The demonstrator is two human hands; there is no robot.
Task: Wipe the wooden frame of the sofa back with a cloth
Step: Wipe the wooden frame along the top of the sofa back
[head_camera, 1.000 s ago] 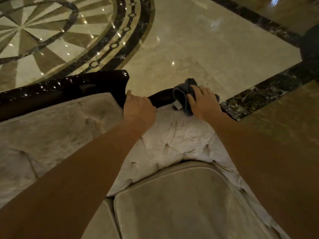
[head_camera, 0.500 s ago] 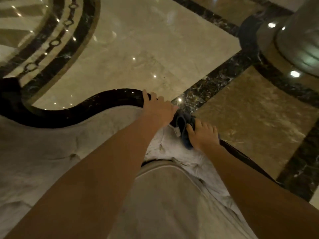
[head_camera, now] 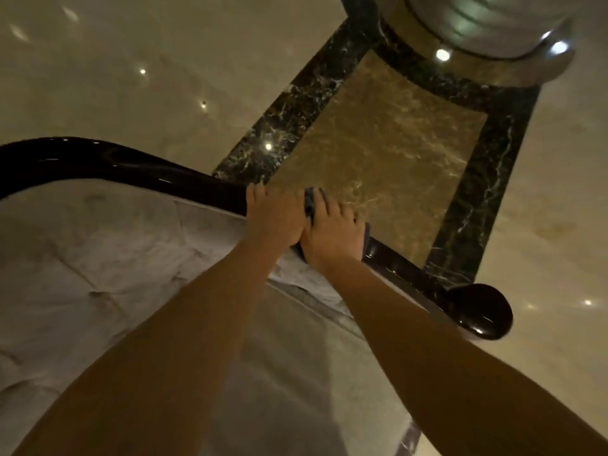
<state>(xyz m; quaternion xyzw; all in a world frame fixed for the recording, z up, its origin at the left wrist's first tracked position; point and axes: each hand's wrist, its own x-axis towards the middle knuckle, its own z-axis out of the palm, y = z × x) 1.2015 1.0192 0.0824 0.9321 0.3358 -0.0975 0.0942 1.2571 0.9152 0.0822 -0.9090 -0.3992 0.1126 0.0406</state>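
The dark glossy wooden frame [head_camera: 138, 167] curves along the top of the sofa back and runs down to the right into a round scroll end [head_camera: 482, 312]. My left hand [head_camera: 276, 215] grips the frame's top edge, fingers curled over it. Right beside it and touching it, my right hand [head_camera: 332, 232] presses a dark grey cloth [head_camera: 310, 202] flat onto the frame. Most of the cloth is hidden under the hand; only its edges show at the fingers and at the right side.
Pale tufted upholstery [head_camera: 98, 258] fills the sofa back below the frame, with a seat cushion [head_camera: 296, 373] under my arms. Behind the sofa lies polished marble floor with a dark veined border [head_camera: 296, 103]. A round metal column base [head_camera: 487, 28] stands at the upper right.
My view has swung right along the sofa back. Both hands have moved right down the frame toward the scroll end, the right one still on the cloth, and now touch each other.
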